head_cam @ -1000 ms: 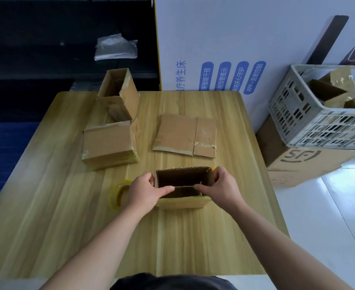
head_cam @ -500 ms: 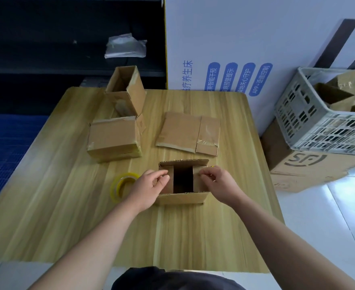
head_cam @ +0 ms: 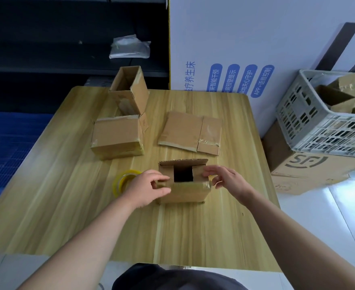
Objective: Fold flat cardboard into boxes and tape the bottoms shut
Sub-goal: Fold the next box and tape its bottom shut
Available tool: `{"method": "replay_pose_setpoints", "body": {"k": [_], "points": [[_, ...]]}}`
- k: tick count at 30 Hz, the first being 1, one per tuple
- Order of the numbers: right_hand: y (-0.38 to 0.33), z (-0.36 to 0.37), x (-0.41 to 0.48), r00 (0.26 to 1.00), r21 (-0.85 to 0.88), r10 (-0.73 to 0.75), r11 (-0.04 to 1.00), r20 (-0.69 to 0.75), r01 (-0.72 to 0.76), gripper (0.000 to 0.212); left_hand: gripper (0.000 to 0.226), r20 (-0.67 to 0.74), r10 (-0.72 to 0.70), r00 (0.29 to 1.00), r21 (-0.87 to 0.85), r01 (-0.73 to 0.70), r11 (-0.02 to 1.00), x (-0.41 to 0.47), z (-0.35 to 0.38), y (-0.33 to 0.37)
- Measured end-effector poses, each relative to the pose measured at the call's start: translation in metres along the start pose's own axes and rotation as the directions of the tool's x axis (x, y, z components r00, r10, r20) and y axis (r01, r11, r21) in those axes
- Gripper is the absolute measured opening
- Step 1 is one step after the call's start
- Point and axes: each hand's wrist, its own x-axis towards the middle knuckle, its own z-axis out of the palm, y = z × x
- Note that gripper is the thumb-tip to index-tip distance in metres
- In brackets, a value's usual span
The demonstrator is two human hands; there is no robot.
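Right now you are mid-fold on the small brown cardboard box (head_cam: 182, 190), which stands on the pale wooden table (head_cam: 67, 206). Both of its short flaps are turned in and the far long flap stands up. Your left hand (head_cam: 145, 188) pinches the box's left corner with curled fingers. Your right hand (head_cam: 224, 181) lays nearly straight fingers on the right flap, gripping nothing. Next, I judge, you close the long flaps, then reach for the yellow translucent tape roll (head_cam: 124, 182) (just left of the box). The table's edge lies near on the box's right, and your working room is on its near side.
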Motion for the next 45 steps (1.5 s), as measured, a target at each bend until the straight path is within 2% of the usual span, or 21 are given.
{"method": "replay_pose_setpoints", "body": {"k": [3,5,7,11,12,16,18,25,30,34,37,40,41,43,45], "points": [[0.003,0.001,0.007,0.999,-0.035,0.001,0.999,-0.043,-0.002,0.024,0.031,-0.088,-0.054,0.995,0.002,0.054,0.999,0.005,0.004,0.005],[0.002,0.002,0.013,0.989,-0.086,-0.029,0.996,-0.147,0.017,0.03,0.039,-0.125,-0.092,0.988,0.004,0.093,0.996,0.007,0.007,0.009],[-0.005,0.005,0.016,0.976,-0.135,-0.094,0.988,-0.195,0.068,0.038,0.057,-0.157,-0.135,0.978,-0.007,0.135,0.991,0.009,0.01,0.007],[-0.014,0.014,0.019,0.981,-0.327,-0.185,0.932,-0.058,0.157,0.039,0.082,-0.149,-0.18,0.972,-0.048,0.175,0.983,0.007,0.012,0.004],[-0.013,0.014,0.018,0.983,-0.372,-0.183,0.915,-0.034,0.157,0.036,0.081,-0.131,-0.162,0.978,-0.045,0.157,0.987,0.005,0.012,0.005],[-0.001,0.012,0.013,0.98,-0.416,-0.197,0.891,0.002,0.179,0.033,0.05,-0.117,-0.093,0.989,-0.032,0.09,0.995,0.002,0.016,0.003],[0.004,0.012,0.013,0.973,-0.458,-0.23,0.865,0.005,0.207,0.032,0.042,-0.118,-0.091,0.989,-0.062,0.084,0.995,0.002,0.018,0.001],[0.02,0.016,0.011,0.951,-0.586,-0.308,0.768,0.013,0.257,0.035,0.031,-0.122,-0.08,0.989,-0.192,0.056,0.98,0.003,0.022,-0.003],[0.025,0.023,0.009,0.865,-0.752,-0.497,0.546,0.065,0.37,0.028,0.023,-0.117,-0.12,0.986,-0.298,0.08,0.951,0.007,0.027,-0.009],[0.019,0.043,0.016,0.866,-0.733,-0.465,0.523,0.182,0.435,0.039,0.027,-0.104,-0.076,0.992,-0.334,0.037,0.942,0.009,0.028,-0.013],[0.026,0.059,0.019,0.858,-0.797,-0.474,0.431,0.198,0.422,0.045,0.032,-0.056,-0.068,0.996,-0.356,0.044,0.933,0.012,0.02,-0.015],[0.031,0.063,0.017,0.873,-0.846,-0.45,0.379,0.185,0.375,0.054,0.027,-0.051,-0.156,0.987,-0.492,0.111,0.864,0.01,0.01,-0.026],[0.031,0.064,0.017,0.877,-0.842,-0.448,0.394,0.175,0.369,0.055,0.025,-0.099,-0.202,0.974,-0.461,0.135,0.877,0.007,0.007,-0.034],[0.03,0.066,0.019,0.88,-0.821,-0.452,0.442,0.144,0.361,0.05,0.029,-0.171,-0.252,0.953,-0.249,0.205,0.946,0.004,0.002,-0.054],[0.029,0.068,0.022,0.888,-0.792,-0.447,0.503,0.104,0.346,0.044,0.041,-0.122,-0.275,0.954,0.034,0.281,0.959,0.002,0.0,-0.075]]}}
